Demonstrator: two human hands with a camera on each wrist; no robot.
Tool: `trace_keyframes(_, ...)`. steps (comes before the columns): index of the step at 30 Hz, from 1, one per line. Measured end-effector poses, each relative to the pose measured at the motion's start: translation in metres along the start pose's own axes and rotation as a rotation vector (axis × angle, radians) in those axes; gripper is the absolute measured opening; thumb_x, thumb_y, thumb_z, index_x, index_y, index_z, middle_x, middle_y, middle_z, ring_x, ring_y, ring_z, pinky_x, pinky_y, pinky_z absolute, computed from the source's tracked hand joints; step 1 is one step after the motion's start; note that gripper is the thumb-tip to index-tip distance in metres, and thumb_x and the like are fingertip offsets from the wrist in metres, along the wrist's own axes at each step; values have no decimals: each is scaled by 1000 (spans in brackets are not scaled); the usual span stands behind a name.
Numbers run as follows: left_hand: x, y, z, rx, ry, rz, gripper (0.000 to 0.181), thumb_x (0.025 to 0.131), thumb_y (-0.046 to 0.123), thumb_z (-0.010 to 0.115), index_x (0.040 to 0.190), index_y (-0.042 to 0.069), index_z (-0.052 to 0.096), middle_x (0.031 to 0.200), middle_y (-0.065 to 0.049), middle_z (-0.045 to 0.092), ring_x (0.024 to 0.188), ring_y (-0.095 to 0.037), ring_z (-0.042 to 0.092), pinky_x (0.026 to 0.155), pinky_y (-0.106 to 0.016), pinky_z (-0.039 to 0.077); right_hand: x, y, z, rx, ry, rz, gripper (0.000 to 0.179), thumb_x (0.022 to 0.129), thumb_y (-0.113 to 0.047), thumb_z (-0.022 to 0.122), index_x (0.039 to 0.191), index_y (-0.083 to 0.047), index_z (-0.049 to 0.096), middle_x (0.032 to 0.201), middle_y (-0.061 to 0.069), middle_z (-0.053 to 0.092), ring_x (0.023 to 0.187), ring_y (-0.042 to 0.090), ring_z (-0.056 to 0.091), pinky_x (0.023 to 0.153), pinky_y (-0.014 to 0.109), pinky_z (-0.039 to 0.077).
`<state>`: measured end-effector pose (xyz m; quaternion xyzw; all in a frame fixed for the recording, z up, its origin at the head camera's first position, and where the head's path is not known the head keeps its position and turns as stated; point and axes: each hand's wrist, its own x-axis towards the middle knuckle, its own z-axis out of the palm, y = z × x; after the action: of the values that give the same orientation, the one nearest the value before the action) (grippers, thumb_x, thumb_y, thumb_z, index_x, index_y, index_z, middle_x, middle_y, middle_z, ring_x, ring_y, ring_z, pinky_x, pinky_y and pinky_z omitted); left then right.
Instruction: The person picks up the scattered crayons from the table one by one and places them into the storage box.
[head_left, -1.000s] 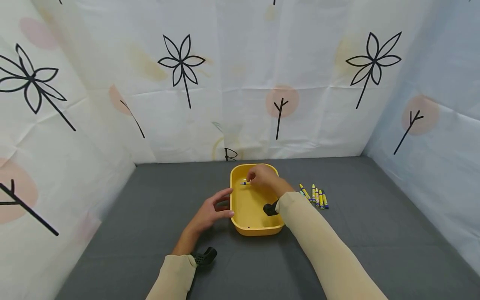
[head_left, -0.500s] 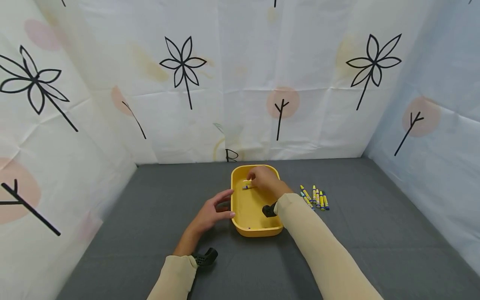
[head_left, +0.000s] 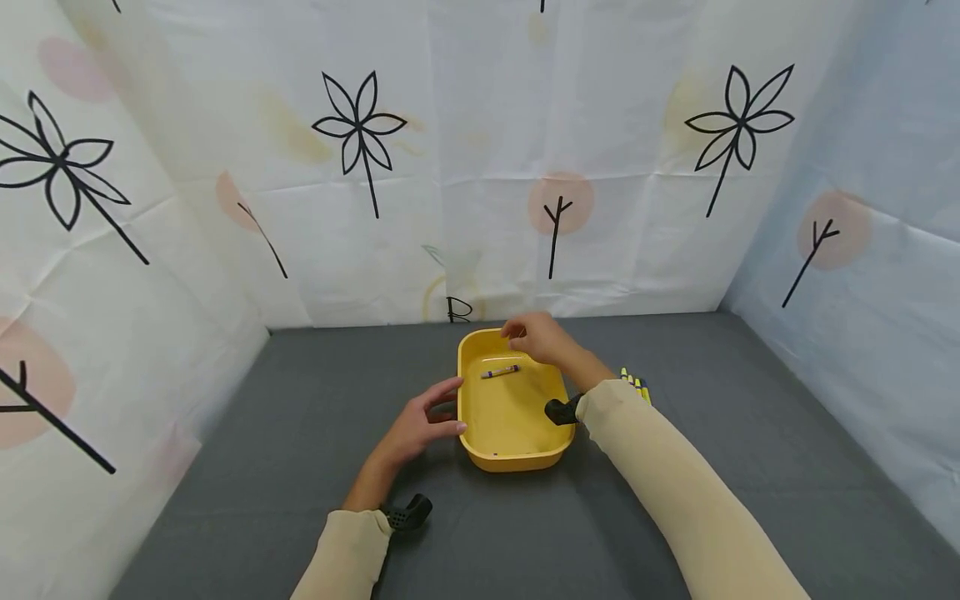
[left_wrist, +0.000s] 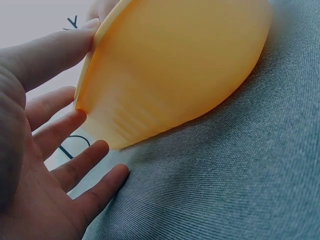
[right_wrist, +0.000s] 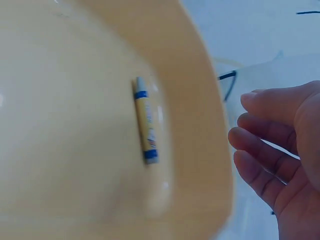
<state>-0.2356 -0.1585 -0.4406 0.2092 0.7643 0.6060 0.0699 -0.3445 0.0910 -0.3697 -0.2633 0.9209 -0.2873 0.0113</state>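
A yellow plastic tray (head_left: 513,425) stands on the dark grey cloth. One crayon (head_left: 499,372) with blue bands lies flat inside, near its far end; the right wrist view shows the same crayon (right_wrist: 146,122) up close. At the tray's left side is my left hand (head_left: 414,429), thumb and fingers spread, with fingertips at the rim. In the left wrist view those fingers are extended beside the tray wall (left_wrist: 175,70). Over the far right rim hovers my right hand (head_left: 543,339), its fingers loosely bent and holding nothing.
Several yellow crayons (head_left: 639,388) lie on the cloth right of the tray, partly hidden behind my right forearm. White fabric walls (head_left: 450,167) with printed plants enclose the table (head_left: 330,375) at the back and both sides.
My right hand has let go of the crayon, left it in the tray, and moved up and away to the far rim. My left hand has stayed put.
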Motion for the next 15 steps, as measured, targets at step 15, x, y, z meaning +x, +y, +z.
trace_keyframes(15,-6,15,0,-7,-9,9,67,87,1,69,147,0,39,151,-21,35,133,-41,38,106,-58,34,-40,30,-30,67,107,39,17,92,-9,68,106,0,69,93,8,64,85,25,59,75,39,52)
